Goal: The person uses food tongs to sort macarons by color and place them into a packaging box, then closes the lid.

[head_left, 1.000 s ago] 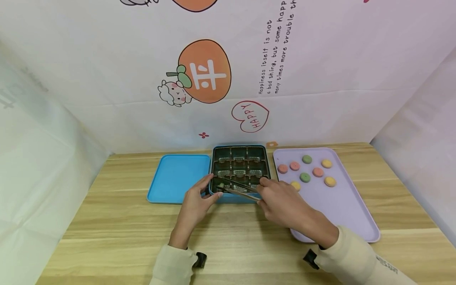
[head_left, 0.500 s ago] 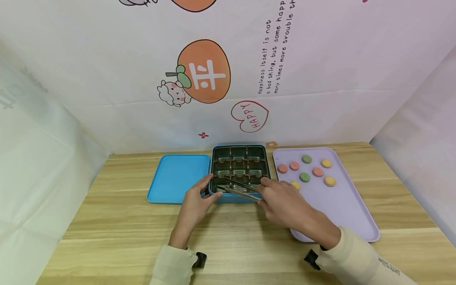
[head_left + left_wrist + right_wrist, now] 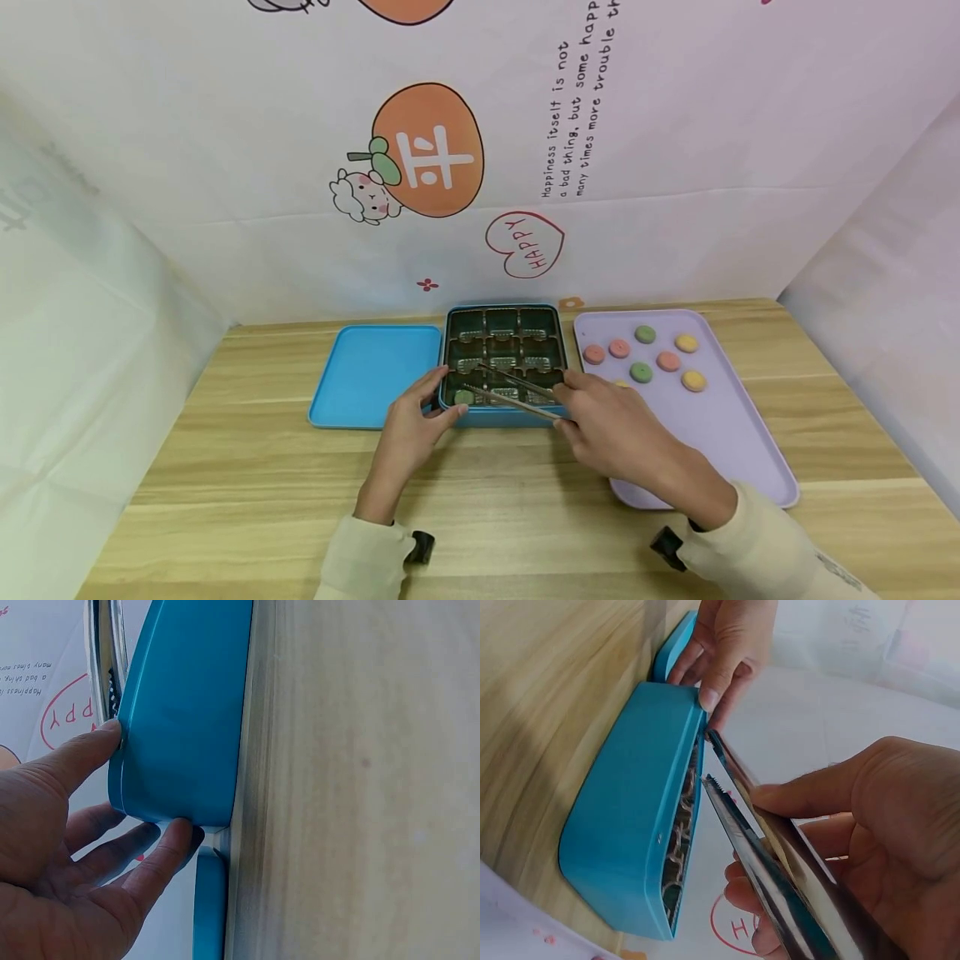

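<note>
A blue tin box [image 3: 498, 418] holds a dark divided insert with several square compartments. In its front left compartment lies a green macaron [image 3: 464, 397]. My left hand [image 3: 411, 425] holds the tin by the front left corner, thumb [image 3: 105, 731] at the top rim and other fingers along the side. My right hand [image 3: 615, 421] grips a pair of metal tongs [image 3: 517, 402], whose tips are spread apart over the front row of the insert. Nothing sits between the tips; the right wrist view shows them close above the rim.
A flat blue lid [image 3: 378, 375] lies left of the tin. On the right, a lilac tray [image 3: 712, 442] carries several pink, green and yellow macarons, one yellow partly hidden behind my right hand. A printed white cloth [image 3: 300, 258] stands behind the wooden table [image 3: 247, 500].
The tong tips have parted and drawn up and right, off the green macaron, which now rests in the front left compartment. My right hand has shifted slightly right; the left has stayed put.
</note>
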### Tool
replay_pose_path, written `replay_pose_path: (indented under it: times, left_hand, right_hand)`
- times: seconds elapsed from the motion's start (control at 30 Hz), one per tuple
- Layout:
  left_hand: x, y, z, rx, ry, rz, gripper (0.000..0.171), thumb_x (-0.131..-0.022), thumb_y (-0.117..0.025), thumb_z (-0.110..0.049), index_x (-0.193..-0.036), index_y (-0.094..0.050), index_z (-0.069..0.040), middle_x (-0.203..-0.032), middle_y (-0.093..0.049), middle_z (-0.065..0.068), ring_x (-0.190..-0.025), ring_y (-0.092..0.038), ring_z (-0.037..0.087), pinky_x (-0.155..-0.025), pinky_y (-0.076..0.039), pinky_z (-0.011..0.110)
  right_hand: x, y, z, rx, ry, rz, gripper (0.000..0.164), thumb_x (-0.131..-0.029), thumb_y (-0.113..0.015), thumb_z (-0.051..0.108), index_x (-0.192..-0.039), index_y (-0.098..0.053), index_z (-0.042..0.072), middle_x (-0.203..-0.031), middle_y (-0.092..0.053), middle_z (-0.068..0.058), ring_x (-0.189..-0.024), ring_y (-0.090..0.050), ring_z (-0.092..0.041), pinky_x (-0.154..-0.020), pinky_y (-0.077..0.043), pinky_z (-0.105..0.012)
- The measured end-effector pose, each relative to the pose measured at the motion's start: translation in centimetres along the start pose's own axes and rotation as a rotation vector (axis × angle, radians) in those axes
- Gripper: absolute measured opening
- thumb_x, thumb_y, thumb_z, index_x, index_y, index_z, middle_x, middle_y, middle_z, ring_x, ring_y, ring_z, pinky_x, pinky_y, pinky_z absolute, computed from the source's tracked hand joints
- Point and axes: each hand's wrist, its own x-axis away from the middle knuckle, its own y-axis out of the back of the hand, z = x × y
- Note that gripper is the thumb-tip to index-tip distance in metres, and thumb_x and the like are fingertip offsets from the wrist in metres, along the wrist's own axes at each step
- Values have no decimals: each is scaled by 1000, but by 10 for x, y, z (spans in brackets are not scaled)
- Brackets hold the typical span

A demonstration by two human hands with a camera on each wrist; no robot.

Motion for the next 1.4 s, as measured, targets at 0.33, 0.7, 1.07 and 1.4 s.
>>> replay_pose_path:
  times: [0.33,0.7,1.07,1.4]
  left_hand:
    - [0,-1,1,-8,1,-8,71,-95,-81,-19,-158,-50,-14,-167,-40,15,-137,-60,36,-100,-62,42]
    - [1,-1,-3,-7,9,-2,71,-95,-80,-20,-158,-49,-14,-167,-39,15,-137,-59,36,-100,-62,42]
    - [1,-1,-2,-26,-2,-6,72,-95,-81,-19,-158,-49,-13,-167,-40,15,-147,-49,37,-101,-62,43]
    - [1,-1,-2,-16,-10,-5,71,-95,-81,-19,-158,-49,-12,-167,-40,15,-149,-46,37,-102,-61,43]
  right_hand:
    - [12,12,-18,-22,-124,2,36,-89,-80,16,-123,-75,5,-110,-71,-11,-79,-63,-18,-50,-48,-30]
    - [40,18,-60,-36,-247,-63,35,-87,-81,24,-117,-77,6,-107,-75,-16,-84,-69,-28,-57,-55,-45]
    - [69,20,-105,-29,-386,-19,39,-90,-79,23,-119,-75,-3,-81,-62,-9,-67,-51,-20,-50,-40,-34]
    - [80,8,-137,-20,-451,27,45,-89,-79,22,-120,-72,-11,-104,-70,-34,-77,-62,-34,-54,-49,-47]
